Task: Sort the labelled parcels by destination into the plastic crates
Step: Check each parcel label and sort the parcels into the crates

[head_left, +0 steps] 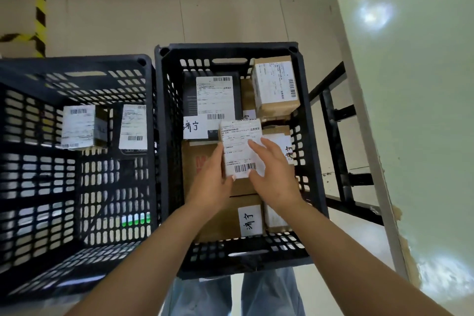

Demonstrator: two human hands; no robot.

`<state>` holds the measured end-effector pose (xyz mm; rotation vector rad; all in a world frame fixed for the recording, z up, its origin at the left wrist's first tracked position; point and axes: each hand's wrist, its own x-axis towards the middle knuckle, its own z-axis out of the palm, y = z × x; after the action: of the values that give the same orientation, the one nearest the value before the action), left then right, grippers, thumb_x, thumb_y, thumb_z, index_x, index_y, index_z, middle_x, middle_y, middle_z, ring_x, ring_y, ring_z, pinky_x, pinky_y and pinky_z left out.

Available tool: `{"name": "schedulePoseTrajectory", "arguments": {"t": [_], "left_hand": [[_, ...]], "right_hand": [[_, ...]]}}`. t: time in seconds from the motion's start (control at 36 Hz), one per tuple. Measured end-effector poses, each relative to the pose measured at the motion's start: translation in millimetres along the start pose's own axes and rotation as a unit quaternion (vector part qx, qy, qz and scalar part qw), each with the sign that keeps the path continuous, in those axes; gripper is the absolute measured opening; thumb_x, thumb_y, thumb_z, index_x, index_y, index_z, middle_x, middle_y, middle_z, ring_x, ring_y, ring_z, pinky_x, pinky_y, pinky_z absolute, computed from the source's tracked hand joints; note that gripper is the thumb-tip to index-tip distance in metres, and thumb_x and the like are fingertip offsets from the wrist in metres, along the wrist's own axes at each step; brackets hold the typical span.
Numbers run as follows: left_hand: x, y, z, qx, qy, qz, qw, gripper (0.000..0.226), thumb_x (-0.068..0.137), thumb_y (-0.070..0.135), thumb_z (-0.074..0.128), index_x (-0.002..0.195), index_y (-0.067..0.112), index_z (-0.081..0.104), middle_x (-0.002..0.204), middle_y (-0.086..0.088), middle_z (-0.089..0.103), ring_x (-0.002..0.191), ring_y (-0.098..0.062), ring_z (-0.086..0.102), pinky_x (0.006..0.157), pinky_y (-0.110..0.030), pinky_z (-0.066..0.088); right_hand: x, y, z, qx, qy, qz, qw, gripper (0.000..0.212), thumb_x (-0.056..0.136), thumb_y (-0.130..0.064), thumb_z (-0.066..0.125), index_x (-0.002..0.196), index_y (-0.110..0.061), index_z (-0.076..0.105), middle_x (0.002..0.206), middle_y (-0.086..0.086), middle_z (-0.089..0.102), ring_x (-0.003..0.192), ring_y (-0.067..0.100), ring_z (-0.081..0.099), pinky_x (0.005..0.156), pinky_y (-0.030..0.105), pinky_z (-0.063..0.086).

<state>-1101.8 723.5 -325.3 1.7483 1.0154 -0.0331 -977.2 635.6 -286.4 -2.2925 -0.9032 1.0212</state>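
Both hands hold one small parcel (241, 149) above the right crate (306, 100), its printed label facing up; the left hand (214, 178) grips the parcel's left edge with the thumb curled at the lower corner, and the right hand (273, 172) lies on the label with fingers spread, its thumb pinching the bottom edge by the barcode. The step in hand seems to be reading the destination or setting the parcel down; to do it well, keep the label flat and uncovered, check it against the handwritten slips (250, 220) on the boxes below, then lower the parcel level into a free gap so it does not hide another label. The right crate is nearly full of brown and dark boxes; the left crate (77, 64) holds two labelled parcels (78, 127) near its far wall. The crates stand side by side on a pale tiled floor (205, 7); a pale green desk (415, 110) stands to the right on a black frame, and yellow-black hazard tape (40, 7) runs at far left.
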Motion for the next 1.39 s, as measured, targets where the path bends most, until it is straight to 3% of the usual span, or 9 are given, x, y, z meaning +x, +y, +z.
{"name": "schedulePoseTrajectory", "arguments": {"t": [0.06, 0.31, 0.44, 0.58, 0.69, 0.97, 1.14, 1.39], "left_hand": [[-2.4, -8.5, -4.1, -0.005, -0.012, -0.01, 1.0, 0.082, 0.088, 0.003, 0.061, 0.147, 0.043, 0.02, 0.133, 0.014, 0.05, 0.112, -0.006, 0.056, 0.087, -0.028, 0.054], [-4.5, -27.7, 8.9, -0.015, -0.035, -0.057, 0.998, 0.084, 0.088, -0.002, 0.054, 0.148, 0.041, 0.014, 0.129, 0.017, 0.051, 0.101, -0.006, 0.062, 0.081, -0.034, 0.058], [-6.8, -33.9, 19.9, -0.001, -0.063, -0.091, 0.994, 0.089, 0.092, 0.008, 0.056, 0.147, 0.048, -0.001, 0.136, 0.011, 0.051, 0.098, -0.011, 0.062, 0.074, -0.028, 0.055], [-8.4, -38.8, 28.2, 0.017, -0.082, -0.107, 0.991, 0.093, 0.091, 0.014, 0.059, 0.146, 0.053, -0.005, 0.142, 0.01, 0.047, 0.1, -0.01, 0.062, 0.078, -0.039, 0.059], [0.8, -33.4, 29.0, 0.006, -0.099, -0.107, 0.989, 0.094, 0.09, 0.012, 0.06, 0.148, 0.049, -0.004, 0.142, 0.011, 0.049, 0.114, -0.009, 0.057, 0.091, -0.038, 0.055], [28.6, -20.6, 32.0, 0.059, -0.115, -0.126, 0.984, 0.099, 0.09, 0.013, 0.064, 0.153, 0.033, -0.01, 0.137, 0.005, 0.054, 0.111, -0.017, 0.059, 0.092, -0.035, 0.051], [27.6, -16.8, 32.2, 0.08, -0.109, -0.115, 0.984, 0.098, 0.091, 0.014, 0.064, 0.153, 0.029, -0.011, 0.143, 0.002, 0.049, 0.115, -0.018, 0.057, 0.091, -0.034, 0.051], [19.5, -12.2, 31.8, 0.093, -0.115, -0.115, 0.982, 0.094, 0.092, 0.024, 0.061, 0.153, 0.026, -0.01, 0.139, 0.004, 0.052, 0.111, -0.017, 0.057, 0.088, -0.03, 0.05]], "right_hand": [[2.1, -0.2, 8.0, -0.003, -0.014, 0.011, 1.0, 0.064, 0.092, -0.008, 0.059, 0.148, -0.027, 0.035, 0.156, -0.003, 0.023, 0.143, 0.013, 0.021, 0.114, 0.024, 0.024], [2.5, 14.3, 29.4, -0.035, -0.038, 0.024, 0.998, 0.063, 0.088, -0.008, 0.064, 0.145, -0.023, 0.041, 0.155, 0.003, 0.023, 0.142, 0.02, 0.024, 0.115, 0.04, 0.032], [-0.1, 24.3, 26.0, -0.073, -0.047, 0.037, 0.996, 0.063, 0.091, -0.013, 0.062, 0.147, -0.025, 0.037, 0.154, 0.0, 0.024, 0.141, 0.019, 0.024, 0.116, 0.034, 0.029], [-2.2, 34.8, 26.9, -0.09, -0.085, 0.056, 0.991, 0.067, 0.092, -0.019, 0.062, 0.15, -0.029, 0.03, 0.156, 0.0, 0.02, 0.144, 0.018, 0.017, 0.117, 0.035, 0.025], [2.8, 39.4, 27.7, -0.112, -0.106, 0.058, 0.986, 0.068, 0.093, -0.02, 0.059, 0.151, -0.031, 0.025, 0.161, 0.0, 0.008, 0.146, 0.02, 0.008, 0.117, 0.034, 0.018], [31.4, 57.2, 20.2, -0.2, -0.12, 0.017, 0.972, 0.08, 0.091, -0.019, 0.062, 0.154, -0.029, 0.014, 0.161, 0.002, 0.006, 0.147, 0.023, 0.007, 0.119, 0.042, 0.022], [36.6, 60.6, 14.2, -0.257, -0.148, 0.009, 0.955, 0.081, 0.096, -0.021, 0.054, 0.154, -0.033, -0.002, 0.162, 0.003, -0.008, 0.148, 0.023, -0.008, 0.121, 0.04, 0.006], [33.7, 48.4, 7.2, -0.313, -0.172, 0.024, 0.934, 0.083, 0.098, -0.028, 0.05, 0.152, -0.033, -0.012, 0.161, 0.006, -0.017, 0.147, 0.028, -0.016, 0.119, 0.046, 0.001]]}}
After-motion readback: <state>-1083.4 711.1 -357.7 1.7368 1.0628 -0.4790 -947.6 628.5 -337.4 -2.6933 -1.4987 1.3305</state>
